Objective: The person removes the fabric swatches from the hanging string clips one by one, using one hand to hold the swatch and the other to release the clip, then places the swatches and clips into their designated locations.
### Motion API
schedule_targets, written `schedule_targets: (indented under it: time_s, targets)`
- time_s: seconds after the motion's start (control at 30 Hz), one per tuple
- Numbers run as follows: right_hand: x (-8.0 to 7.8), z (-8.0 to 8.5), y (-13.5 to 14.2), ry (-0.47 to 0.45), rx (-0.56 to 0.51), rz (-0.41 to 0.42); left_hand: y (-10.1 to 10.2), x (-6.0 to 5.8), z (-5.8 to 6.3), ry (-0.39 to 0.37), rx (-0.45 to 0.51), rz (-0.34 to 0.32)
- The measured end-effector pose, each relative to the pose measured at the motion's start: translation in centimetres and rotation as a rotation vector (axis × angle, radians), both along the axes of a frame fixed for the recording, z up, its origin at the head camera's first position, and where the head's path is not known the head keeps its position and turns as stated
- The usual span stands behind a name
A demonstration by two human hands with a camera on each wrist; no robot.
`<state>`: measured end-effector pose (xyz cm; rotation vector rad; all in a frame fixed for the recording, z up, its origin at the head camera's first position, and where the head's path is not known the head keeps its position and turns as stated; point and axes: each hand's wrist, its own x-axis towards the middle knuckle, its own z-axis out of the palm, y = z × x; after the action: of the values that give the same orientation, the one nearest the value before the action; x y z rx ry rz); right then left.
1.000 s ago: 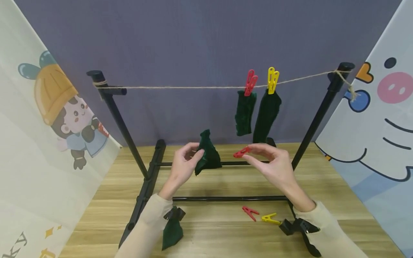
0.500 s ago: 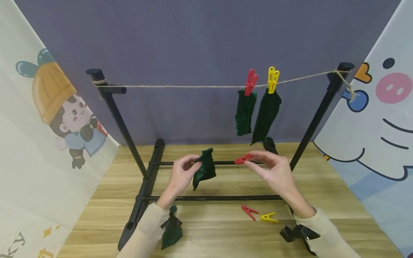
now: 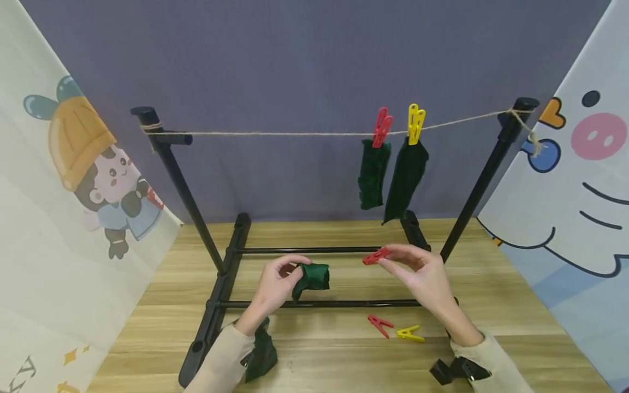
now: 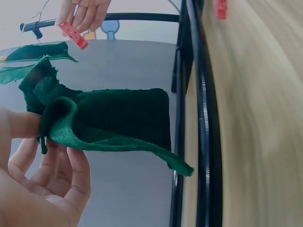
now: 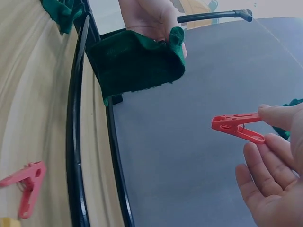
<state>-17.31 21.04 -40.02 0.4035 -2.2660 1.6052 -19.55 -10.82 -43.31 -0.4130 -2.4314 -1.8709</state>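
Note:
My left hand (image 3: 274, 284) pinches one edge of a small dark green cloth (image 3: 314, 277) between thumb and fingers; in the left wrist view the cloth (image 4: 123, 113) droops with a fold near the thumb. To the right, my right hand (image 3: 422, 273) holds a red clothespin (image 3: 375, 256) by its handle ends, thumb against the fingers. The right wrist view shows this clothespin (image 5: 236, 126) with its tip pointing toward the cloth, the two apart. Both hands are below the string (image 3: 275, 133), over the rack's lower bars.
Two green cloths hang on the line, one by a red clothespin (image 3: 382, 128), one by a yellow clothespin (image 3: 415, 124). A loose red clothespin (image 3: 380, 326) and yellow clothespin (image 3: 410, 333) lie on the table. Another green cloth (image 3: 265, 355) lies partly behind the left sleeve. Black posts (image 3: 189, 204) flank the space.
Both hands have come down toward the table, the left with the green cloth, the right with the red clothespin. The cloth has turned and now droops to the right.

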Motion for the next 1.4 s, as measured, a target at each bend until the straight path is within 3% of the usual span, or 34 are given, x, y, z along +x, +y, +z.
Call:
schedule_targets:
  time_s: [0.47,0.87,1.03,1.17,1.4]
  targets:
    - [0.6,-2.2,1.0,-0.091,-0.017,-0.004,-1.0,1.4,-0.8,-0.058,-0.061,-0.084]
    - [1.2,-4.8,0.8,-0.149,0.010,0.012,-2.3,2.1,-2.4,-0.107,-0.201,-0.122]
    - [1.4,-5.3,1.0,-0.188,0.006,0.020,-2.7,2.3,-3.1,-0.126,-0.245,-0.200]
    - [1.6,-5.5,1.3,-0.252,-0.017,0.035,-3.1,2.5,-3.4,-0.138,-0.250,-0.253]
    - [2.0,-6.0,1.5,-0.402,-0.041,0.069,-3.8,2.8,-4.1,-0.113,-0.308,-0.261]
